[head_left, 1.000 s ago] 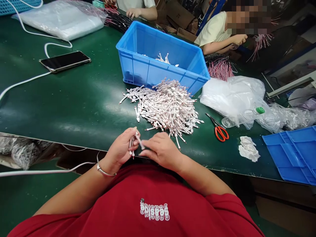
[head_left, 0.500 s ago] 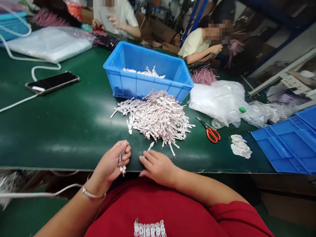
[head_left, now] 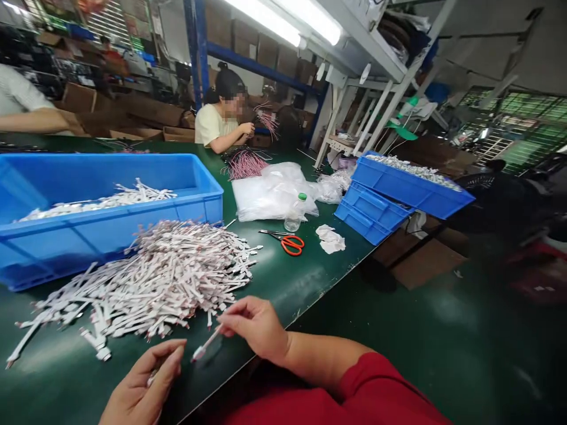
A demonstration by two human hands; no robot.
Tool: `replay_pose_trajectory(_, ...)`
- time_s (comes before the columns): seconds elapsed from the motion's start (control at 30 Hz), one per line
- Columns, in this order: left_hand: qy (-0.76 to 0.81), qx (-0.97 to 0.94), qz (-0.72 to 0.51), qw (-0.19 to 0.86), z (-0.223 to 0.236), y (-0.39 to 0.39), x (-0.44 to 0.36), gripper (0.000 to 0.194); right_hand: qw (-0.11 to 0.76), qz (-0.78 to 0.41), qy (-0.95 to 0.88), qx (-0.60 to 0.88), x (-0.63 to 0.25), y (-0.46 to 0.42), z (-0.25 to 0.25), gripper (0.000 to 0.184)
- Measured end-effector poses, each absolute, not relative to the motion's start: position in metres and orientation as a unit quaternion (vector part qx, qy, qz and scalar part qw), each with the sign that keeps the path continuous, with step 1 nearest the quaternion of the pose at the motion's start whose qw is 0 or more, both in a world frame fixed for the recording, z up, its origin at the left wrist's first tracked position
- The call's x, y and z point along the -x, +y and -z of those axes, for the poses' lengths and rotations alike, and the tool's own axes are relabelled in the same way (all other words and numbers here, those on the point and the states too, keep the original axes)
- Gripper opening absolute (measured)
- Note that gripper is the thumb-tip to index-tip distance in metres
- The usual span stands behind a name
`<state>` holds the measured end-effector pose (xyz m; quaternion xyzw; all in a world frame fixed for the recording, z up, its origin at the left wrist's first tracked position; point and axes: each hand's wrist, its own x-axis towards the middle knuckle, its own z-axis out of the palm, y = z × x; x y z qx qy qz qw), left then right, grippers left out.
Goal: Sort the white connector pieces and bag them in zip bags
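Observation:
A large heap of short white connector cables (head_left: 172, 277) with reddish wire ends lies on the green table. My right hand (head_left: 257, 327) pinches one white connector cable (head_left: 208, 343) at its end, and its plug points down and left above the tabletop. My left hand (head_left: 148, 378) is curled just left of that plug, in front of the heap. Inside the left fingers a bit of white cable (head_left: 153, 376) shows; the rest is hidden by the hand. Behind the heap stands a blue bin (head_left: 190, 206) holding more white pieces.
Red-handled scissors (head_left: 292, 244), crumpled tissue (head_left: 330, 239), a clear bottle with green cap (head_left: 294, 217) and plastic bags (head_left: 270, 192) lie right of the heap. Blue crates (head_left: 376, 212) are stacked at the table's right edge. A co-worker (head_left: 221, 121) sits across, holding pink wires.
The view has swung up and to the right. My right hand, formerly flat near a loose cable, now pinches a cable off the table. My left hand still keeps its cables.

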<state>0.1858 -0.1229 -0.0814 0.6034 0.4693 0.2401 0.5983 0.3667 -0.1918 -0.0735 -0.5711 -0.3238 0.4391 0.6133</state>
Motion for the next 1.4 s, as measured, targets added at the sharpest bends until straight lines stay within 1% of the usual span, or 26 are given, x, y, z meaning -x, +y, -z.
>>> replay_pose_trajectory(0.07,0.439,-0.607,-0.260,0.609,0.076,-0.126,-0.194,0.035,0.640,-0.488,-0.233,0.546,-0.367,-0.184,0.065,0.025)
replay_pose_trajectory(0.17,0.405,-0.576,-0.296,0.646,0.071,-0.132,-0.200,0.053,0.647,-0.507,-0.185,0.539,-0.365,-0.176,0.062,0.032)
replay_pose_trajectory(0.2,0.404,-0.567,-0.311,0.647,0.071,-0.132,-0.200,0.052,0.645,-0.509,-0.184,0.539,-0.364,-0.174,0.062,0.033)
replay_pose_trajectory(0.27,0.417,-0.550,-0.315,0.651,0.075,-0.132,-0.198,0.038,0.637,-0.514,-0.194,0.540,-0.362,-0.171,0.064,0.031)
replay_pose_trajectory(0.33,0.426,-0.519,-0.315,0.671,0.080,-0.131,-0.194,0.031,0.624,-0.520,-0.212,0.543,-0.360,-0.170,0.065,0.029)
replay_pose_trajectory(0.57,0.379,-0.362,-0.376,0.764,0.080,-0.130,-0.186,0.031,0.586,-0.482,-0.340,0.556,-0.351,-0.178,0.064,0.021)
replay_pose_trajectory(0.83,0.367,-0.282,-0.382,0.800,0.074,-0.128,-0.185,0.033,0.531,-0.427,-0.439,0.586,-0.348,-0.180,0.068,0.019)
replay_pose_trajectory(0.93,0.376,-0.259,-0.395,0.797,0.074,-0.129,-0.186,0.034,0.496,-0.429,-0.476,0.586,-0.346,-0.180,0.069,0.021)
replay_pose_trajectory(1.0,0.385,-0.230,-0.409,0.795,0.073,-0.127,-0.183,0.031,0.463,-0.435,-0.518,0.573,-0.344,-0.181,0.069,0.023)
replay_pose_trajectory(1.13,0.445,-0.125,-0.442,0.769,0.064,-0.113,-0.163,0.014,0.405,-0.397,-0.626,0.536,-0.346,-0.184,0.072,0.026)
replay_pose_trajectory(1.23,0.494,-0.086,-0.462,0.731,0.058,-0.099,-0.142,0.005,0.397,-0.355,-0.654,0.536,-0.352,-0.186,0.080,0.025)
replay_pose_trajectory(1.3,0.499,-0.143,-0.469,0.714,0.057,-0.089,-0.131,0.004,0.403,-0.343,-0.651,0.544,-0.356,-0.188,0.086,0.025)
replay_pose_trajectory(1.33,0.509,-0.203,-0.463,0.697,0.059,-0.085,-0.129,0.006,0.406,-0.337,-0.650,0.546,-0.357,-0.188,0.089,0.024)
replay_pose_trajectory(1.37,0.532,-0.284,-0.443,0.664,0.062,-0.081,-0.128,0.011,0.409,-0.331,-0.653,0.545,-0.358,-0.189,0.092,0.024)
replay_pose_trajectory(1.4,0.562,-0.380,-0.409,0.610,0.065,-0.077,-0.128,0.017,0.409,-0.326,-0.658,0.542,-0.358,-0.189,0.094,0.024)
